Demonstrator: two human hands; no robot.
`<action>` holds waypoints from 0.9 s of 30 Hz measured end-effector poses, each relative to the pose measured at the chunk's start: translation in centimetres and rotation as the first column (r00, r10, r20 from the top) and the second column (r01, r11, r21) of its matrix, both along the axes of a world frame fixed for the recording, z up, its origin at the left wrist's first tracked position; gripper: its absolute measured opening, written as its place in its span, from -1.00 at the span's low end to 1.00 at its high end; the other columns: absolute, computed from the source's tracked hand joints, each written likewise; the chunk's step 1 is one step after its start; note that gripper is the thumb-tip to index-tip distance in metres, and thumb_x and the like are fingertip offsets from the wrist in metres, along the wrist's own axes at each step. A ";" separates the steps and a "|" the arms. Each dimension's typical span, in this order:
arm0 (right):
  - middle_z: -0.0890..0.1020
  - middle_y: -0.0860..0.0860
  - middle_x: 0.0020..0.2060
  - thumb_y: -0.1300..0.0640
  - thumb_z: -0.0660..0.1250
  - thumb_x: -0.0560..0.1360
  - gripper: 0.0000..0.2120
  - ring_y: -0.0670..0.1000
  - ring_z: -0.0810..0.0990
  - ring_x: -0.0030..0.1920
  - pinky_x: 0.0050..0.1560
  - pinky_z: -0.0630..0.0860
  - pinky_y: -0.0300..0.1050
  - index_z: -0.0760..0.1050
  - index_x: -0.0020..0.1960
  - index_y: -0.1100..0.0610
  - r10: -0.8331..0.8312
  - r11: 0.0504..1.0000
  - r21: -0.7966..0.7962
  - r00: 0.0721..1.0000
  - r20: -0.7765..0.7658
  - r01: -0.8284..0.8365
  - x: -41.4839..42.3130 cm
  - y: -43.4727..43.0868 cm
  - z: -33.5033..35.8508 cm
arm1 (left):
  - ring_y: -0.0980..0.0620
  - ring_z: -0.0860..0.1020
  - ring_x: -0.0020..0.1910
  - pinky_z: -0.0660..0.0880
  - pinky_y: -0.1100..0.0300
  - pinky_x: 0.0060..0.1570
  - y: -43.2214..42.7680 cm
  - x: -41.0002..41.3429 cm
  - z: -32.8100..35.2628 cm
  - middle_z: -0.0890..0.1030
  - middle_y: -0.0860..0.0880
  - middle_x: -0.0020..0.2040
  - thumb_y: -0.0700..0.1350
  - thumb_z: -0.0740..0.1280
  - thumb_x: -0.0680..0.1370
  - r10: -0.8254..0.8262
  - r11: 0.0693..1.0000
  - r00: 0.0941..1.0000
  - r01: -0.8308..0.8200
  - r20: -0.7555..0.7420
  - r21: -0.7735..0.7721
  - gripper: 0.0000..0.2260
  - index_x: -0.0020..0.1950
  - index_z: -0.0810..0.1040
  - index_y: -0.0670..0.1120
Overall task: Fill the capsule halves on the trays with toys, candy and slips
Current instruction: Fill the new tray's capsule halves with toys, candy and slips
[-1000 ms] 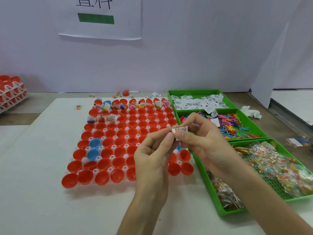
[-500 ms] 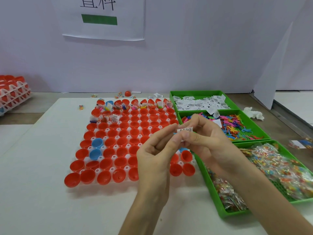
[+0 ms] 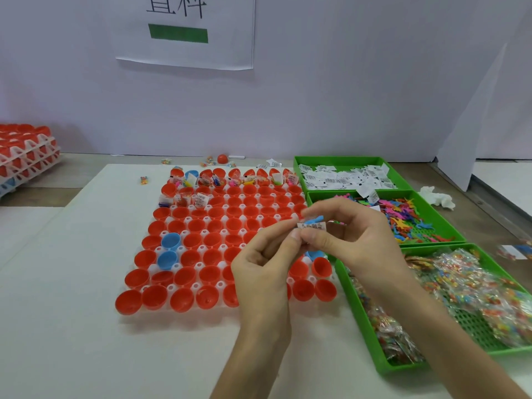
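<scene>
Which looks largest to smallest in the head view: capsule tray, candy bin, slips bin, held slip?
1. capsule tray
2. candy bin
3. slips bin: farther away, so it may really match the candy bin
4. held slip

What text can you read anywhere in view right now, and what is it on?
"直科", tops cropped, so uncertain: wall sign, above a green bar.
Pinched slip: print too small to read.
Loose slips in the far green bin: barcode-like print, unreadable.

both hands (image 3: 313,249) pinch a printed slip (image 3: 311,226) above the capsule tray (image 3: 172,287).
</scene>
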State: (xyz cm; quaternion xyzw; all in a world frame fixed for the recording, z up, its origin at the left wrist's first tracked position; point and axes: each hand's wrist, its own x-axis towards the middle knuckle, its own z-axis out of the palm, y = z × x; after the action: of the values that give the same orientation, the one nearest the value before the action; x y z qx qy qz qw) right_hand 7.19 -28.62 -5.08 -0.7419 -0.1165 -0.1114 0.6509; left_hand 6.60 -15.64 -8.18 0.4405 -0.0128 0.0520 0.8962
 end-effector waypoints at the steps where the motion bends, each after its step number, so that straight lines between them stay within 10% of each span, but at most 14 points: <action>1: 0.71 0.07 -0.13 0.10 0.54 0.38 -0.82 0.08 0.73 -0.12 -0.10 0.67 -0.06 0.67 -0.03 0.02 0.004 1.000 -0.014 1.000 0.005 -0.004 0.0 0.0 0.0 | -0.16 0.71 -0.01 0.64 0.18 -0.05 0.0 0.0 0.0 0.73 -0.20 -0.05 -0.18 0.47 0.39 0.004 1.000 1.000 -0.004 -0.002 0.002 -0.81 -0.02 0.73 -0.16; 16: 0.72 0.03 -0.28 0.12 0.58 0.37 -0.84 0.02 0.71 -0.29 -0.24 0.60 -0.27 0.64 -0.19 0.17 0.109 0.954 -0.277 0.993 -0.050 -0.119 8.7 3.7 3.5 | 0.03 0.70 -0.04 0.63 0.22 -0.01 1.0 0.1 0.5 0.73 0.04 -0.07 -0.18 0.39 0.58 0.330 0.939 0.944 -0.326 -0.026 0.106 -0.86 0.03 0.69 0.04; 27: 0.68 -0.02 -0.37 0.10 0.53 0.46 -0.83 -0.15 0.66 -0.39 -0.29 0.53 -0.36 0.60 -0.22 0.14 0.160 0.688 -0.699 0.980 -0.115 -0.194 20.0 9.5 0.3 | -0.04 0.68 -0.23 0.61 0.19 -0.15 1.1 -0.1 0.7 0.68 -0.02 -0.19 -0.27 0.31 0.61 0.287 0.950 0.957 -0.281 -0.032 0.139 -0.77 -0.12 0.65 0.02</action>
State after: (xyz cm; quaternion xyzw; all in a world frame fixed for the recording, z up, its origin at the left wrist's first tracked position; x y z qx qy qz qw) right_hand 27.15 -19.07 -4.75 -0.9219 -0.2068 0.0216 0.3270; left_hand 6.51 -14.53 -7.51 0.4976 0.0707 0.1679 0.8481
